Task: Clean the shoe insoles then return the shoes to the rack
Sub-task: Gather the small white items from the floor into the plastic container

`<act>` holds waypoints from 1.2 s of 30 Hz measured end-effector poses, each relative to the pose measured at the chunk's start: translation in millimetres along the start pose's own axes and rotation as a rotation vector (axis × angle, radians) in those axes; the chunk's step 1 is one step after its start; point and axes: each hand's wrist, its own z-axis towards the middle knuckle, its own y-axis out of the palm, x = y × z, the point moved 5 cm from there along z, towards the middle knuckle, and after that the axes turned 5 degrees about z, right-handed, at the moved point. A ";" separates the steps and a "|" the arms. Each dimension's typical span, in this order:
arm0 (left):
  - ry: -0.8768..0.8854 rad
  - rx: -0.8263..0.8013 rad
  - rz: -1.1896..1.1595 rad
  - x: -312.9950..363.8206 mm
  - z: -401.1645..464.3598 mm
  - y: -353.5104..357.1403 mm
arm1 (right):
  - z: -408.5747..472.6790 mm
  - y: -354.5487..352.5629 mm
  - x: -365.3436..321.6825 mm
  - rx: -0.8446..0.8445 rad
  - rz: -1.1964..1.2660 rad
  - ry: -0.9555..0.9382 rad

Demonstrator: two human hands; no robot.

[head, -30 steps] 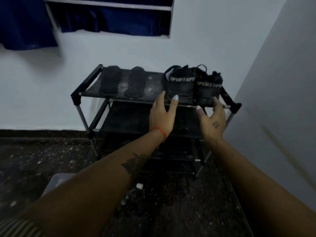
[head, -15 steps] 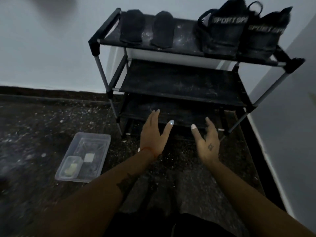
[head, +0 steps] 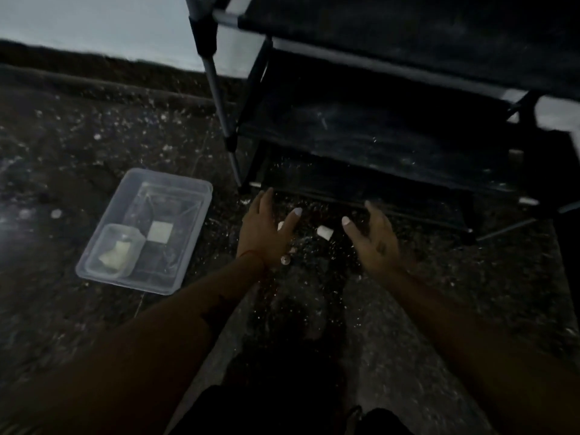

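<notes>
The black shoe rack (head: 392,130) fills the upper right; only its lower shelves show, and they carry no shoes. The shoes and insoles on its top shelf are out of frame. My left hand (head: 265,229) and my right hand (head: 373,237) hover low over the floor just in front of the rack's bottom shelf, palms facing each other, fingers relaxed, holding nothing.
A clear plastic tray (head: 188,196) lies on the dark speckled floor to the left, with a small tub (head: 114,251) and a pale square piece (head: 160,232) inside. A small white bit (head: 324,231) lies on the floor between my hands. A white wall runs behind.
My view has tipped down and closer to the floor, so the top shelf with shoes and insoles has left the frame. Both hands have dropped from the top shelf to floor level.
</notes>
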 end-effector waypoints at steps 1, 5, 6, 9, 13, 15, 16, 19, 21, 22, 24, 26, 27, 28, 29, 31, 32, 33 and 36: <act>-0.015 0.003 0.007 -10.4 7.0 6.8 | 9.3 9.6 5.8 0.000 -0.004 -0.002; 0.007 -0.002 0.082 -37.1 28.4 33.5 | 34.2 45.7 23.1 -0.033 -0.054 -0.051; 0.004 -0.011 0.080 -42.9 33.0 41.7 | 39.4 54.6 28.1 -0.050 -0.090 -0.074; -0.037 -0.015 0.050 -58.3 43.6 64.0 | 53.6 74.4 42.1 -0.038 -0.194 -0.106; -0.033 0.037 0.131 -71.1 54.6 83.7 | 62.0 96.2 48.4 -0.043 -0.366 -0.246; -0.032 0.040 0.167 -70.7 60.7 88.7 | 64.7 104.2 53.5 -0.071 -0.406 -0.288; -0.041 0.030 0.194 -70.7 62.9 90.5 | 65.3 107.8 55.8 -0.085 -0.396 -0.292; -0.047 -0.009 0.234 -69.4 65.8 94.7 | 64.3 113.9 60.1 -0.106 -0.332 -0.285; -0.012 -0.028 0.226 -67.7 66.0 97.3 | 62.3 115.2 62.3 -0.132 -0.331 -0.292; 0.003 -0.040 0.228 -66.9 65.1 98.5 | 60.9 115.0 62.0 -0.138 -0.300 -0.293; 0.009 -0.049 0.222 -67.0 60.5 96.0 | 58.7 115.2 61.6 -0.122 -0.234 -0.274; -0.008 -0.029 0.162 -69.4 53.1 87.0 | 55.9 116.2 58.6 -0.087 -0.292 -0.276; -0.011 -0.007 0.121 -71.2 49.0 80.8 | 54.7 116.7 57.0 -0.075 -0.336 -0.279; -0.002 0.022 0.087 -73.6 45.4 72.3 | 53.8 117.7 53.8 -0.071 -0.358 -0.282; 0.020 0.053 0.064 -74.8 42.3 62.3 | 53.4 120.4 50.5 -0.069 -0.354 -0.288; 0.080 0.135 0.019 -78.3 39.3 39.2 | 50.8 125.6 37.4 -0.065 -0.292 -0.289; 0.100 0.184 -0.015 -81.4 39.2 25.8 | 48.8 130.2 28.7 -0.060 -0.260 -0.291; 0.101 0.236 -0.042 -87.8 40.7 11.8 | 46.2 136.4 17.5 -0.061 -0.232 -0.299; 0.022 0.372 -0.082 -118.7 47.3 -26.9 | 37.8 158.1 -21.6 -0.083 -0.132 -0.325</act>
